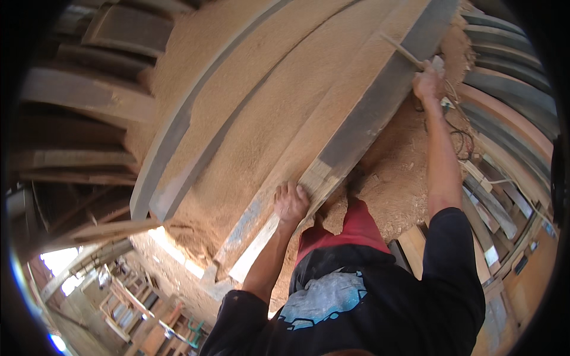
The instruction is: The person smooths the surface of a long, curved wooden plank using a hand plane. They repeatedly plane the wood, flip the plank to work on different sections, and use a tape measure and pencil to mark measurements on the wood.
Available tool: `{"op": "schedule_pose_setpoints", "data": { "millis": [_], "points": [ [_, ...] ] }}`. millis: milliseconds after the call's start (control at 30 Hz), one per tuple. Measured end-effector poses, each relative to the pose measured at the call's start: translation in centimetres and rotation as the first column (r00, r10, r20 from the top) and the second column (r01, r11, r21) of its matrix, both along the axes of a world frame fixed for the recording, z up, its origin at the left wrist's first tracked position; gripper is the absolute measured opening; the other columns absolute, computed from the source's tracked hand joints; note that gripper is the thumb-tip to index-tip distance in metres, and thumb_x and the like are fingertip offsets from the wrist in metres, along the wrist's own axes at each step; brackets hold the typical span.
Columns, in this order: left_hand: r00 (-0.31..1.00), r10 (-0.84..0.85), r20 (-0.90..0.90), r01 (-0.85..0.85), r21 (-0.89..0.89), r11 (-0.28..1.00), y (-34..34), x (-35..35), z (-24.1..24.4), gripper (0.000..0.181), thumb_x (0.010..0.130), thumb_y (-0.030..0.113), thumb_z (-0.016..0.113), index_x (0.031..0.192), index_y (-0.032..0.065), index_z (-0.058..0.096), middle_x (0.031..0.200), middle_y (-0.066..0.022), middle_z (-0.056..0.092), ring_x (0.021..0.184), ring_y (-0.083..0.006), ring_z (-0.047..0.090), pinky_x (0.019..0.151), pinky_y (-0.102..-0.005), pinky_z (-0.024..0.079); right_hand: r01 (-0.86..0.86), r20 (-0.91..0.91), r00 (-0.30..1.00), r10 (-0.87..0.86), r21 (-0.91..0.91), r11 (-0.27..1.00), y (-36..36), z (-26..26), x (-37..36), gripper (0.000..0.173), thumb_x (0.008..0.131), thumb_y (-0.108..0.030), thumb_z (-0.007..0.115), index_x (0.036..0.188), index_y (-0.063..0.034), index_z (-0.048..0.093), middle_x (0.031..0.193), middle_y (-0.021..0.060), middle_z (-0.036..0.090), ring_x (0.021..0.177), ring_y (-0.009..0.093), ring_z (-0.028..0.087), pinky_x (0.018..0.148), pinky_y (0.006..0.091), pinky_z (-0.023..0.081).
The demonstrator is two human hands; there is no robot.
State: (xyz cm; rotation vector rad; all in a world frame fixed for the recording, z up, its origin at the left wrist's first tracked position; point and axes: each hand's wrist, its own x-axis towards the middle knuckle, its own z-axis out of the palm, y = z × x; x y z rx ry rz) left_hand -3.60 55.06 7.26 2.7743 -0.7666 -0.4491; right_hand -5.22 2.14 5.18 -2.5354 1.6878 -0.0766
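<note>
A long, thick timber beam (378, 98) lies diagonally in front of me, its near face dark grey with a bare pale stretch at the lower end. My left hand (291, 202) rests on that pale end, fingers bent over the wood; whether they grip it is unclear. Farther up the beam, my right hand (429, 84) is closed around a thin pale stick (403, 50) that reaches over the beam's upper edge. A whitish object (438, 64) shows beside the same fist, too blurred to name.
Curved grey planks (167, 147) lie in sawdust (249, 147) beyond the beam. Stacked curved timbers (512, 102) stand at right, near dark cables (463, 138) on the ground. Loose boards (490, 209) lie lower right. More planks (84, 89) are stacked at left.
</note>
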Motion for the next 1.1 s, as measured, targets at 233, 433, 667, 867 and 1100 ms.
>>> {"op": "schedule_pose_setpoints", "data": {
  "millis": [233, 433, 667, 867, 1100],
  "points": [
    [0.997, 0.061, -0.047, -0.065, -0.067, 0.996, -0.3, 0.5, 0.6, 0.029, 0.097, 0.03, 0.052, 0.108, 0.0055, 0.064, 0.105, -0.0206, 0.066, 0.101, -0.0403, 0.063, 0.089, -0.0547, 0.049, -0.364, -0.127, 0.926, 0.355, -0.062, 0.929, -8.8, -6.1, -4.1, 0.043, 0.09, -0.033, 0.065, 0.129, -0.0162, 0.066, 0.143, 0.0263, 0.052, 0.126, 0.043, 0.055, 0.103, 0.0502, 0.047],
    [0.989, 0.068, -0.13, -0.073, -0.039, 0.997, 0.5, 0.6, 1.6, 0.035, 0.1, 0.033, 0.049, 0.111, 0.0025, 0.063, 0.109, -0.0229, 0.066, 0.106, -0.0402, 0.063, 0.095, -0.0556, 0.047, -0.401, -0.097, 0.914, 0.395, -0.055, 0.915, 9.7, -2.3, -5.5, 0.047, 0.089, -0.032, 0.068, 0.131, -0.0123, 0.063, 0.147, 0.0258, 0.05, 0.131, 0.045, 0.051, 0.106, 0.0516, 0.045],
    [0.955, -0.037, -0.293, 0.003, -0.118, 0.993, 5.1, 1.8, 1.7, 0.048, 0.101, 0.041, 0.052, 0.126, 0.0003, 0.058, 0.124, -0.0285, 0.063, 0.119, -0.0447, 0.06, 0.102, -0.0521, 0.048, -0.205, 0.115, 0.974, 0.193, 0.104, 0.973, 37.9, 3.9, -7.1, 0.046, 0.088, -0.027, 0.071, 0.131, -0.0199, 0.059, 0.131, 0.034, 0.045, 0.115, 0.048, 0.056, 0.096, 0.0525, 0.05],
    [0.94, 0.018, -0.341, -0.052, -0.09, 0.995, 20.0, -0.6, 3.3, 0.042, 0.101, 0.04, 0.053, 0.115, 0.0004, 0.059, 0.113, -0.0281, 0.064, 0.111, -0.0458, 0.061, 0.095, -0.0551, 0.049, 0.028, 0.045, 0.998, -0.043, 0.291, 0.956, 54.7, 7.8, -7.8, 0.049, 0.09, -0.017, 0.067, 0.139, -0.0153, 0.056, 0.143, 0.0344, 0.035, 0.123, 0.051, 0.053, 0.098, 0.0535, 0.05],
    [0.99, -0.029, -0.14, 0.02, -0.067, 0.998, 22.4, -2.8, 1.0, 0.036, 0.101, 0.034, 0.051, 0.109, -0.0005, 0.059, 0.112, -0.0252, 0.061, 0.108, -0.0427, 0.059, 0.094, -0.0549, 0.047, 0.019, 0.049, 0.998, -0.026, 0.139, 0.99, 43.7, 6.4, -6.0, 0.042, 0.092, -0.019, 0.067, 0.133, -0.014, 0.061, 0.141, 0.0353, 0.04, 0.122, 0.049, 0.056, 0.09, 0.0531, 0.054]
  ]
}}
